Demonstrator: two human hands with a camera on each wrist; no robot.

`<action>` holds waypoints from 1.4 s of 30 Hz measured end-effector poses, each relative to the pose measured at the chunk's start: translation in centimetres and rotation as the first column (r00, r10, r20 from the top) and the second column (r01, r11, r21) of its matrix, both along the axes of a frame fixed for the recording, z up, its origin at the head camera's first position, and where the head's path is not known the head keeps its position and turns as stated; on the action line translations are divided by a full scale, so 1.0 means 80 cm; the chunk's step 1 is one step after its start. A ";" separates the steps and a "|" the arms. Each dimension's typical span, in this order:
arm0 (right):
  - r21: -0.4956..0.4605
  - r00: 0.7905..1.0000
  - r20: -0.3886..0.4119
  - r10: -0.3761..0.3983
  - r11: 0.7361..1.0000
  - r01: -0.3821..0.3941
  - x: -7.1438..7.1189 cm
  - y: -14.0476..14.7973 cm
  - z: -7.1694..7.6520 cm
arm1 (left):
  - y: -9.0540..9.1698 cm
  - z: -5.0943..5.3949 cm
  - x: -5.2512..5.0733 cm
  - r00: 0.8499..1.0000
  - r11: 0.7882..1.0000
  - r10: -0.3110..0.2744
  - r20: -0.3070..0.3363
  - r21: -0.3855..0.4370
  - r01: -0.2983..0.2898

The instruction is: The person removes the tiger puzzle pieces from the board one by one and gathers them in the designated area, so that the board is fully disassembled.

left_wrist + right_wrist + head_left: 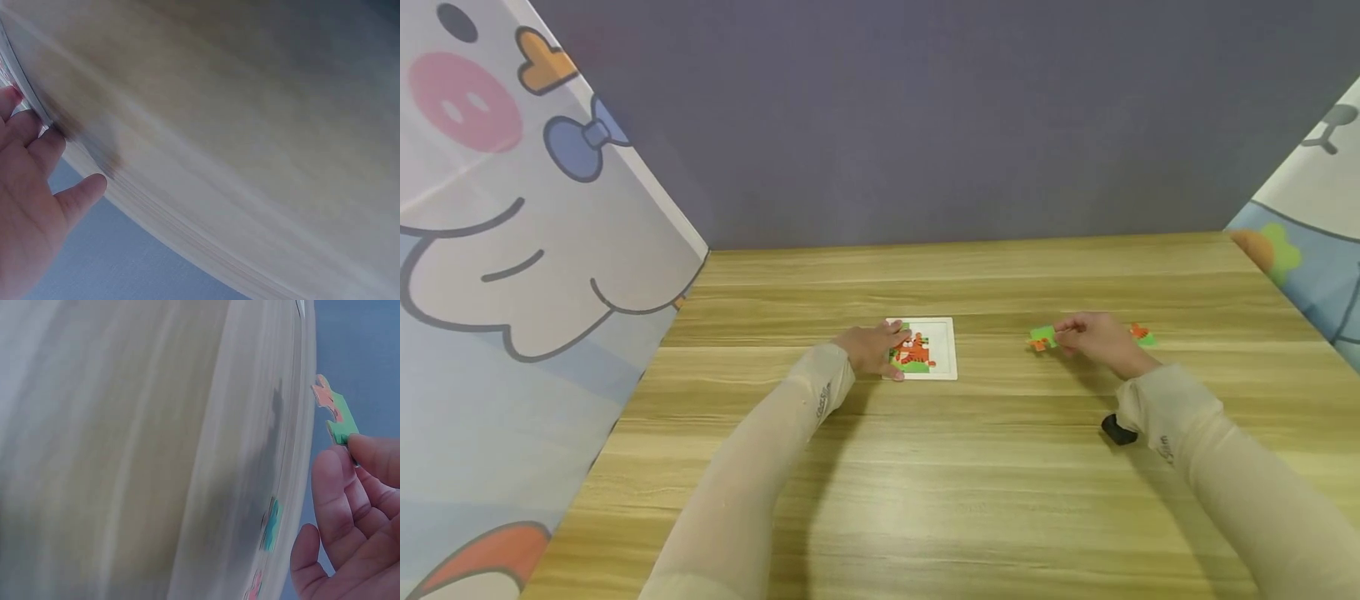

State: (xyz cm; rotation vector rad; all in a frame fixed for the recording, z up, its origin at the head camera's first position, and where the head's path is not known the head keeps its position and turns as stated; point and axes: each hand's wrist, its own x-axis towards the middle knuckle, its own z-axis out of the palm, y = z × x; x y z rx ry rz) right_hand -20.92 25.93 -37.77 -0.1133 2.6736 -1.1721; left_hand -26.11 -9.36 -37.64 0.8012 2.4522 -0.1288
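Note:
A white-framed jigsaw puzzle board (pixel 946 350) lies on the table, partly filled with a picture of an orange striped animal on green. My left hand (pixel 871 348) rests on the board's left side with its fingers spread. In the left wrist view, the left hand (pixel 31 194) covers all but a sliver of the board's edge. Off to the right, my right hand (pixel 1093 337) pinches a green and orange puzzle piece (pixel 1042 337) between thumb and fingertips. The right wrist view shows that puzzle piece (pixel 340 415) raised above the table, tilted, in the right hand (pixel 356 519).
Beyond the right hand lies a loose orange and green puzzle piece (pixel 1141 333). Low in the right wrist view, a green piece (pixel 272 525) sits on the wood-grain table (pixel 970 483). A grey panel (pixel 925 125) rises behind, with cartoon-printed panels (pixel 550 400) at both sides.

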 end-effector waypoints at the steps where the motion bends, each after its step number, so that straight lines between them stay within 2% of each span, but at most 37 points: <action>1: 0.007 1.000 0.002 0.000 1.000 0.000 0.001 0.002 0.000 | -0.001 0.001 0.001 1.000 1.000 0.002 0.001 0.002 -0.002; 4: 0.001 1.000 0.020 0.000 1.000 0.000 0.004 0.008 0.000 | -0.001 -0.001 0.000 1.000 1.000 0.007 0.002 0.001 -0.007; 10: 0.025 1.000 0.017 0.010 1.000 -0.010 0.010 0.026 -0.004 | 0.000 -0.002 0.001 1.000 1.000 -0.025 -0.019 -0.003 0.025; 18: 0.031 1.000 0.011 -0.014 0.999 0.013 0.019 0.036 -0.004 | -0.003 0.001 0.003 1.000 1.000 -0.006 0.001 0.006 0.006; 26: 0.033 1.000 0.015 -0.005 0.999 0.004 0.027 0.044 -0.009 | -0.001 -0.004 -0.001 1.000 1.000 0.000 0.002 -0.009 0.000; 34: -0.027 0.993 0.106 -0.048 0.998 0.051 0.029 0.047 -0.009 | -0.001 -0.005 -0.003 1.000 1.000 0.006 -0.011 -0.011 -0.006; 42: -0.079 0.985 0.165 -0.048 0.995 0.062 0.028 0.049 -0.011 | 0.000 -0.006 -0.003 1.000 1.000 0.006 -0.008 -0.009 -0.006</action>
